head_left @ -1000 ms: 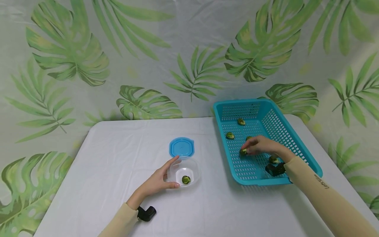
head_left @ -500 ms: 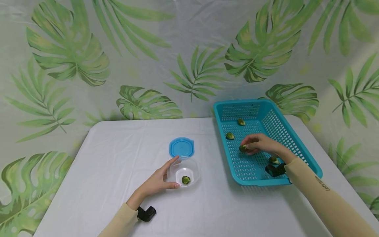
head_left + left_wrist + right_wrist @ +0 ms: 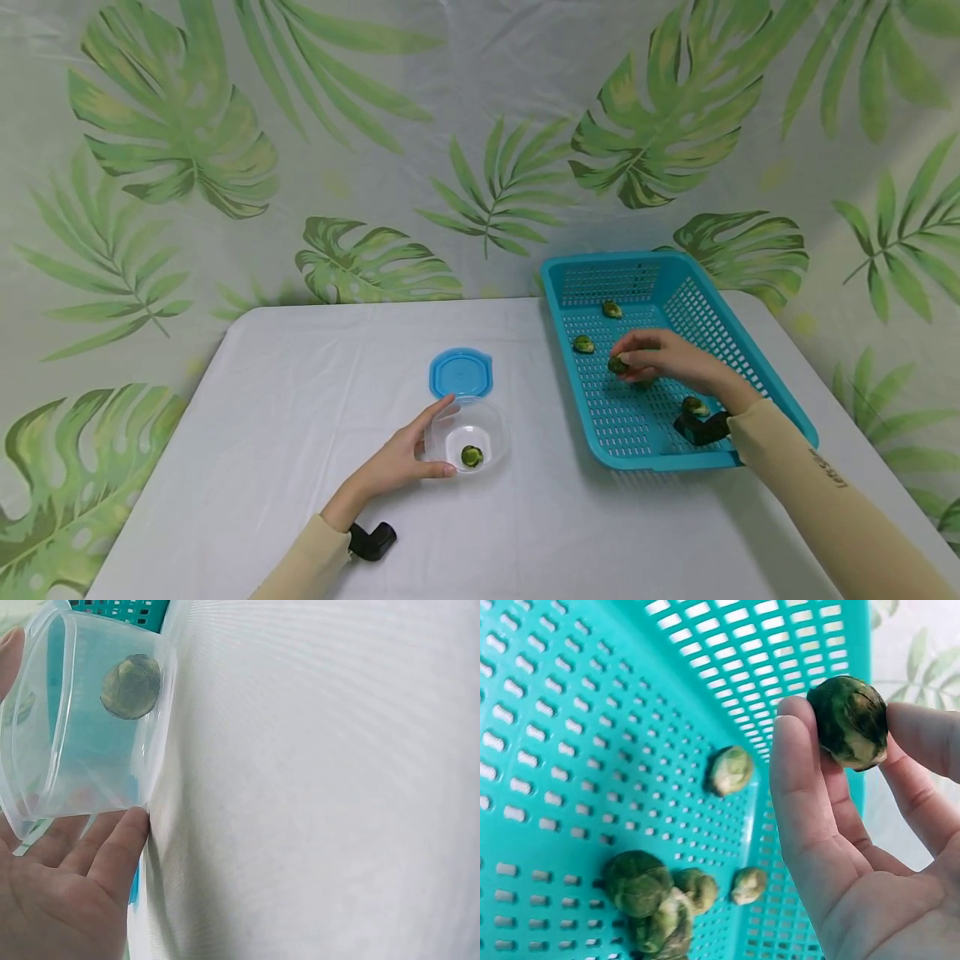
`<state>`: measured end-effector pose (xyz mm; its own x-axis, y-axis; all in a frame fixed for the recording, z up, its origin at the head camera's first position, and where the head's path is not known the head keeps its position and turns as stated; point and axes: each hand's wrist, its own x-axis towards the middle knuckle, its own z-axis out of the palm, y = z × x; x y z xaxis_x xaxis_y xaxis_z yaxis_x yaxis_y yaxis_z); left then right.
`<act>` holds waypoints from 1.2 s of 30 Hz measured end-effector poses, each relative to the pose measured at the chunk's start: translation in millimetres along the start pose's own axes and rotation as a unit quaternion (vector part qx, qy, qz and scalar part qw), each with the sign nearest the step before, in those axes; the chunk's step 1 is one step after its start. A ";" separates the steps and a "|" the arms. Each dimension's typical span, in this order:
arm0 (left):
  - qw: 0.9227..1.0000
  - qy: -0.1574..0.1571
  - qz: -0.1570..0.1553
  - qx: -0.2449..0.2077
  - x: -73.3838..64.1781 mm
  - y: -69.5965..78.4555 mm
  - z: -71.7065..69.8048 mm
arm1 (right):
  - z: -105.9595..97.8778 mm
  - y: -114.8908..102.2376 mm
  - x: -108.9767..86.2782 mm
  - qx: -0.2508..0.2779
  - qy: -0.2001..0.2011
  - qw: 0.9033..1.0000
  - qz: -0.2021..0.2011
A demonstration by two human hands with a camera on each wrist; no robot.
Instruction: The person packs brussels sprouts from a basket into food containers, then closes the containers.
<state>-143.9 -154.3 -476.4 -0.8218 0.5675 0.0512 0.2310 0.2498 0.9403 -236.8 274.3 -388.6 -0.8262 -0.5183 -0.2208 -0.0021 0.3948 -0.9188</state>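
In the head view my right hand (image 3: pixel 667 358) is over the turquoise basket (image 3: pixel 750 362), pinching a Brussels sprout (image 3: pixel 617 365) between thumb and fingertips. The right wrist view shows this dark green sprout (image 3: pixel 849 724) raised off the basket floor, with brownish patches on its leaves. My left hand (image 3: pixel 401 458) holds a clear plastic container (image 3: pixel 491 421) from its left side, thumb at the front and fingers at the back. Inside lies one sprout (image 3: pixel 472 456). Through the container's wall the left wrist view shows the same sprout (image 3: pixel 131 686).
A blue lid (image 3: pixel 461 372) lies on the white-covered table (image 3: pixel 300 375) just behind the container. Several loose sprouts stay in the basket, among them one near the back (image 3: pixel 612 309) and one at its left side (image 3: pixel 583 344). A leaf-patterned cloth (image 3: pixel 495 183) hangs behind.
My right hand has lifted the pinched sprout and drawn it slightly toward the back of the basket. The left hand and the container have stayed in place.
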 end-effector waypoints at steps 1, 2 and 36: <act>1.000 0.000 0.000 0.000 -0.1 0.0 -0.1 | 0.4 -1.5 -0.2 0.000 0.002 1.000 0.000; 1.000 0.000 0.001 0.000 -0.1 0.0 -0.1 | 0.8 -3.3 -0.5 -0.001 0.004 1.000 -0.001; 1.000 0.000 -0.002 -0.002 1.2 -4.3 -0.8 | 51.0 -68.2 8.1 -0.009 -0.017 0.996 -0.083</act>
<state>-146.2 -155.3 -480.1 -0.8232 0.5657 0.0473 0.2250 0.2486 0.9421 -214.6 204.5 -344.5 -0.7938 -0.6030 -0.0785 -0.1465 0.3149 -0.9378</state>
